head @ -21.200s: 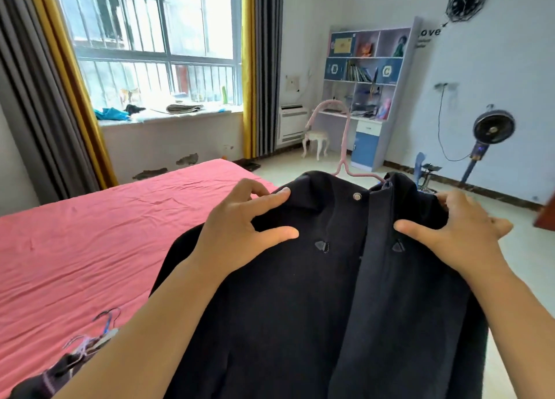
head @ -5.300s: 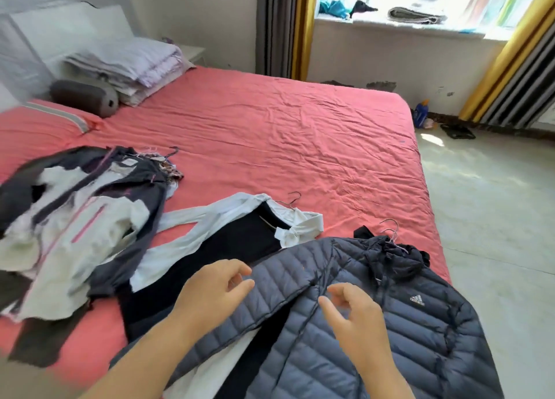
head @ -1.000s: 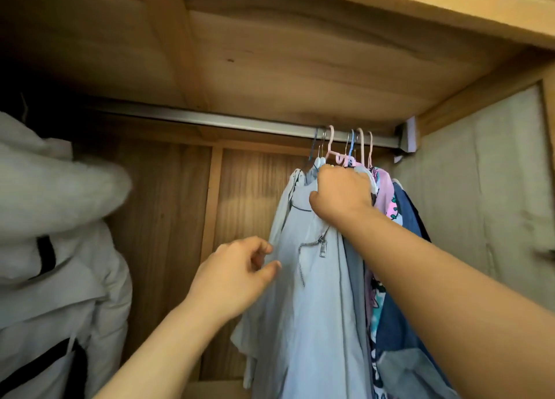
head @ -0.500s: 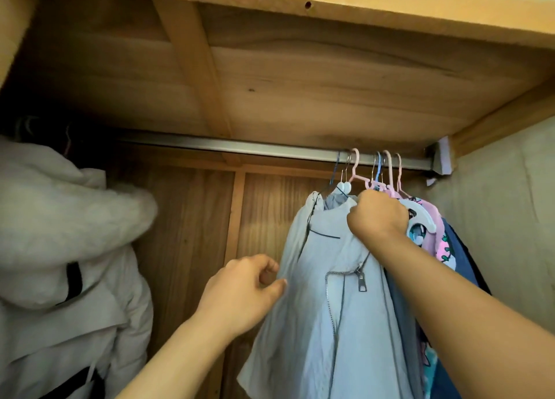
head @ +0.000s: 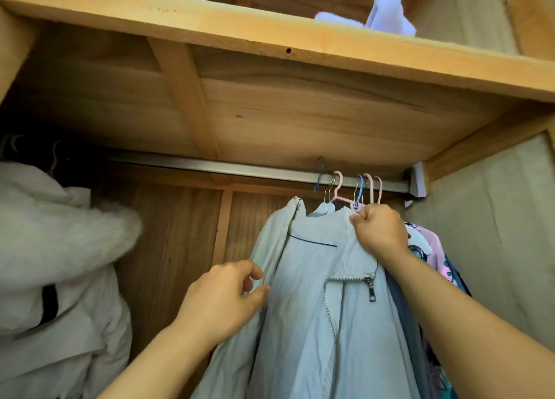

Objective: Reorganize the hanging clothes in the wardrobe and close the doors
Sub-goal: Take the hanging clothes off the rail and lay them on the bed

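The pale grey jacket (head: 315,293) is pinched at its front edge by the left hand (head: 222,296); its collar is gripped by the right hand (head: 380,233), beneath hangers (head: 354,191) hooked on the rail (head: 210,167) inside the wardrobe.

Two hands: left hand (head: 220,299), right hand (head: 380,233). One rail (head: 240,168). One grey jacket (head: 315,308). One white coat (head: 51,266). One shelf (head: 270,35).

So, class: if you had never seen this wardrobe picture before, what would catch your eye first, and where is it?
Two hands at a pale grey zip jacket hanging right of centre: the right hand grips it near the hangers, the left hand pinches its front edge. A fluffy white coat fills the left, under a metal rail.
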### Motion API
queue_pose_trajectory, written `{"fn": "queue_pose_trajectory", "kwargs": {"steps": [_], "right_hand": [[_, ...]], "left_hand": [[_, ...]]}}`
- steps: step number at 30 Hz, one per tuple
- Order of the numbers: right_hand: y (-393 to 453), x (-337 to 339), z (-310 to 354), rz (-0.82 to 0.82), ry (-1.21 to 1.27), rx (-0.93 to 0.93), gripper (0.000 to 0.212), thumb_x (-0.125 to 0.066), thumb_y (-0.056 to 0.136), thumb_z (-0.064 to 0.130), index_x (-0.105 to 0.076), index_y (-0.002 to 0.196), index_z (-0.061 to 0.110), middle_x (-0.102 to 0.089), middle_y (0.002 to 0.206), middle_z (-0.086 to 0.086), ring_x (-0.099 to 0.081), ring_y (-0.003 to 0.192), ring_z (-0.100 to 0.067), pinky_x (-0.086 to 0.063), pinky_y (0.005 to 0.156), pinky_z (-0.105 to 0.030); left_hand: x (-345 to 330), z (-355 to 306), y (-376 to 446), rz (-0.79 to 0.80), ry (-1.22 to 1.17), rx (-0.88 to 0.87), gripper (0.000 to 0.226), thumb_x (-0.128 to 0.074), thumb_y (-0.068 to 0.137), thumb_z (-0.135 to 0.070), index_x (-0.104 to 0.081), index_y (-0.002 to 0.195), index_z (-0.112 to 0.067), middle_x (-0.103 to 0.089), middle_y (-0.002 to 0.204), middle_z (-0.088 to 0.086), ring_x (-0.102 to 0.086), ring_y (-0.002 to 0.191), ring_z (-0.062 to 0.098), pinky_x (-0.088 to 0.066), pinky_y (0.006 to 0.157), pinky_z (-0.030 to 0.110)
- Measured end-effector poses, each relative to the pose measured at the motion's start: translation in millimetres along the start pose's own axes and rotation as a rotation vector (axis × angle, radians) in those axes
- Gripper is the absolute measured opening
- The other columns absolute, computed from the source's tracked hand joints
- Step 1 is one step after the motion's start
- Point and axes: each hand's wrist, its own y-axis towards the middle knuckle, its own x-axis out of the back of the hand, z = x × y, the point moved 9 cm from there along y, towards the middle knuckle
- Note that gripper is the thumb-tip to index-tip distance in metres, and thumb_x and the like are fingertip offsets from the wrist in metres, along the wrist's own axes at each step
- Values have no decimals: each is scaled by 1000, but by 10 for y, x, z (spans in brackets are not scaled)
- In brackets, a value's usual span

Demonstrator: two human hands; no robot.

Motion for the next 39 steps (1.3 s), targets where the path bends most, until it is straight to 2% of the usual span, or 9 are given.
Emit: {"fn": "queue_pose_trajectory", "kwargs": {"steps": [10, 16, 19, 24, 27, 29, 31, 34, 39], "right_hand": [[-336, 205, 7, 79, 300, 242, 27, -65, 86, 14, -53, 62, 18, -46, 50, 8, -39, 49, -6, -30, 55, -27], [-845, 313, -35, 208, 465, 272, 16, -67, 84, 10, -65, 69, 12, -61, 64, -14, -48, 57, -9, -37, 55, -23], [-1084, 319, -87, 269, 553, 284, 18, -68, 82, 10, -65, 66, 16, -57, 56, 0, -46, 53, -5, -36, 51, -16], [-1412, 202, -148, 322, 666, 286, 17, -70, 82, 16, -66, 66, 23, -60, 60, -12, -47, 54, -6, -37, 52, -15], [-1595, -25, -157, 421, 691, 298, 19, -73, 77, 41, -68, 66, 26, -55, 56, -12, -43, 53, -6, -34, 49, -15], [-1742, -259, -160, 493, 639, 293, 21, -71, 81, 16, -66, 65, 28, -52, 54, -8, -42, 52, -6, -32, 49, -16], [-1930, -470, -118, 540, 597, 280, 19, -69, 84, 18, -64, 69, 28, -55, 58, -9, -44, 54, -9, -34, 51, -21], [-2234, -716, -39, 538, 567, 284, 20, -65, 76, 54, -61, 80, 35, -61, 66, 2, -51, 56, -6, -40, 57, -26], [-2758, -839, 155, 503, 710, 282, 20, -57, 79, 29, -60, 87, 47, -66, 88, 25, -60, 82, 7, -42, 69, -7]], "left_hand": [[116, -7, 7, -38, 26, -53, 30, -52, 88, -50, -56, 114, -36, -56, 98, -19, -56, 80, 0, -40, 60, 13], [259, 212, -44, -147, 22, -3, 40, -50, 90, -47, -49, 127, -30, -47, 129, -11, -52, 112, 13, -48, 87, 36], [397, 304, -92, -218, 75, -58, 49, -46, 89, -49, -48, 131, -24, -48, 132, -4, -46, 121, 20, -41, 95, 36], [510, 621, -304, -135, 279, 34, 70, -22, 81, -63, -43, 136, -27, -53, 130, -3, -41, 129, 19, -20, 110, 44], [571, 752, -578, -68, 234, 79, 43, -34, 85, -62, -54, 102, -27, -58, 99, -6, -54, 99, 19, -39, 83, 33], [667, 806, -831, -126, 220, 112, 25, -44, 90, -53, -48, 86, -28, -55, 87, -7, -53, 88, 19, -37, 70, 32], [790, 852, -1120, -219, 255, 175, 19, -50, 92, -44, -48, 83, -27, -53, 83, -7, -52, 84, 21, -34, 66, 32], [928, 898, -1528, -292, 313, 282, 19, -51, 92, -41, -51, 83, -25, -51, 79, -7, -54, 83, 24, -33, 64, 32], [1177, 869, -2292, -349, 373, 402, 23, -55, 89, -39, -49, 75, -22, -53, 74, -7, -56, 80, 25, -33, 60, 33]]}}
